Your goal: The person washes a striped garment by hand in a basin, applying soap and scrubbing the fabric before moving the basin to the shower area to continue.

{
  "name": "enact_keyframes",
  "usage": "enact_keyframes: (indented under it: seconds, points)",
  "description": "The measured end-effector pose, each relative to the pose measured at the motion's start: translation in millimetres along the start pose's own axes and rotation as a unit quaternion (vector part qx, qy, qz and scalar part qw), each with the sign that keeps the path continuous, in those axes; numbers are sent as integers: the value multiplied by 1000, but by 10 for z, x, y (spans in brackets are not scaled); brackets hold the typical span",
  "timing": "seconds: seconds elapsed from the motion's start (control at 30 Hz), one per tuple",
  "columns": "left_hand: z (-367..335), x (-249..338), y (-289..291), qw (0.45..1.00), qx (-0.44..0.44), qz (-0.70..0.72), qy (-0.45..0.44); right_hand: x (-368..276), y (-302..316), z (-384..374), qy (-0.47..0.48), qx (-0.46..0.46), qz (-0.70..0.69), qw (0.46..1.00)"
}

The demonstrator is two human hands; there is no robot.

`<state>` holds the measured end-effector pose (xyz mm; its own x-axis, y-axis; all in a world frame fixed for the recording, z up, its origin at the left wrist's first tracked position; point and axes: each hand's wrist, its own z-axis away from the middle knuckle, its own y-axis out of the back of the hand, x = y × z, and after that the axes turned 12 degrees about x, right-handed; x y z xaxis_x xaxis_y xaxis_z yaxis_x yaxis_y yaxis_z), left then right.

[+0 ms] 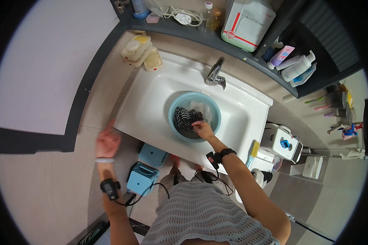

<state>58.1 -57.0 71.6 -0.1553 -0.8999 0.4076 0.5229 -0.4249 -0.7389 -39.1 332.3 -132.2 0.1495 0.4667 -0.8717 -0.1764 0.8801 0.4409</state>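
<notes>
A light blue round basin (171,122) sits in the white sink (237,118). Inside it lies a bunched black-and-white striped cloth (182,116), with pale, whitish material (203,109) behind it. My right hand (204,130) reaches over the basin's near right rim, its fingers pinched together on the dark edge of the cloth; the fingertips are partly hidden. My left hand (108,142) is off the sink's left front corner, near the wall and smeared by motion. Nothing shows in it, and its finger shape is unclear.
A chrome faucet (214,73) rises behind the basin. Cream containers (137,51) stand at the sink's back left corner. A yellow-bristled brush (254,150) lies along the right edge. Blue stools (143,178) are below the sink's front. A dark shelf (184,29) with bottles runs above.
</notes>
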Motion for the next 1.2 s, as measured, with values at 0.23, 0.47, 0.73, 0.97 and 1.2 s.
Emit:
enact_keyframes:
  seconds: [0.23,0.47,0.73,0.97,1.2]
  points:
    - [-1449,-1271,121,964,51,-194,174,-130,-538,-251,135,-3,148,980]
    - [-1593,-1674,151,926,23,-299,229,-275,-196,-294,-115,39,-210,970]
    - [-1852,-2204,137,907,55,-345,236,-1534,357,63,-19,65,-295,953]
    - [-1964,-2364,-150,859,-36,-486,158,-1953,584,154,-9,72,-420,904]
    - [-2165,-2050,20,874,-31,-479,68,-2008,976,167,1,150,-396,906]
